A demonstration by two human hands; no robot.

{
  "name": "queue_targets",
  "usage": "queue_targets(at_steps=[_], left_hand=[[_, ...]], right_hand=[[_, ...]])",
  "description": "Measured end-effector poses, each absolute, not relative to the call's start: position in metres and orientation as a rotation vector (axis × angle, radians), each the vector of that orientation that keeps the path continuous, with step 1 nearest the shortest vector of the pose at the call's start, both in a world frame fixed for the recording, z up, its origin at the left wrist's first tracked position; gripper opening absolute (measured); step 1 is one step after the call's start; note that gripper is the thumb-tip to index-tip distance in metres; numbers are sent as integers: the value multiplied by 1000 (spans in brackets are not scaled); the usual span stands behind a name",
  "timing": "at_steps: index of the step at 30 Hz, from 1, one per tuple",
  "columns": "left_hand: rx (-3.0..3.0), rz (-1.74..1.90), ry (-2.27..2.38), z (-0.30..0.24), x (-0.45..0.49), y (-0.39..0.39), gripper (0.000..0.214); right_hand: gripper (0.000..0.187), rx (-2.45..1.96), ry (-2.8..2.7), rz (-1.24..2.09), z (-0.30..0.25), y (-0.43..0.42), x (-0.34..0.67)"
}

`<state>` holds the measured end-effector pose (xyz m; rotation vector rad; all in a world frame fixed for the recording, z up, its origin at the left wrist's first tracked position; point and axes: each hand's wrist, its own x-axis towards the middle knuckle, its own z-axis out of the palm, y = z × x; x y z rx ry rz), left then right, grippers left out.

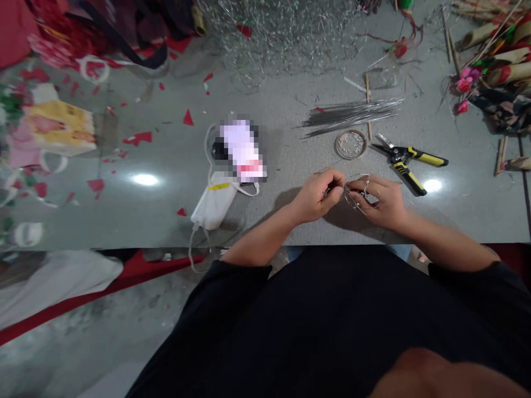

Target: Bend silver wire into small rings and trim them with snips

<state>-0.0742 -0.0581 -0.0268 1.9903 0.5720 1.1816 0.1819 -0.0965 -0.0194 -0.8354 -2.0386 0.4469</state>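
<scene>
Between my hands is a small looped piece of silvery wire (355, 205) with tiny pale beads on it. My left hand (318, 194) pinches its left side between thumb and fingers. On the other side my right hand (381, 203) grips the loops, its fingers partly inside them. Just above lies a round shallow dish (350, 145) of small white beads. Beyond the dish a bundle of straight thin wires (352, 117) rests across a thin wooden stick (367, 88). Pliers with yellow and black handles (409, 157) lie open, up and right of my right hand.
A phone (244, 150) and a white power bank (214, 202) with a cable lie to the left. Tangled silvery wire (282, 38) covers the far side. Bamboo pieces (512, 72) and flowers crowd the right; a yellow tissue pack (62, 127) and red scraps (96, 187) are left.
</scene>
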Motion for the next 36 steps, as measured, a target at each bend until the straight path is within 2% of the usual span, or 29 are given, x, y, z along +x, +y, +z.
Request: queue_targets(at_steps=[6,9,12,14,19,22,27,36], left_hand=[[1961,1127,591,-26,-73,-63,7],[1933,1116,615,-27,-74,-63,11],[1921,1061,654,-28,-76,-62,15],[1927,1009,667,-27,-77,-62,18],[1886,827,688,-19,-75,-66,19],[1873,750,700,-14,-75,-67,19],[1862,845,645,-14,-74,-67,17],[1692,830,760,-15,-70,-69,22]], right_hand=[[35,-959,-1945,498,-25,-107,175],[38,-942,-1933,356,-25,-106,180],[25,-843,-1868,178,-13,-98,184],[31,-770,-1871,126,-4,-92,186],[16,-741,-2002,435,-5,-88,185],[24,-823,-1951,545,-13,-92,184],[18,-806,-1974,594,-14,-98,181],[40,-941,-1826,750,-5,-96,178]])
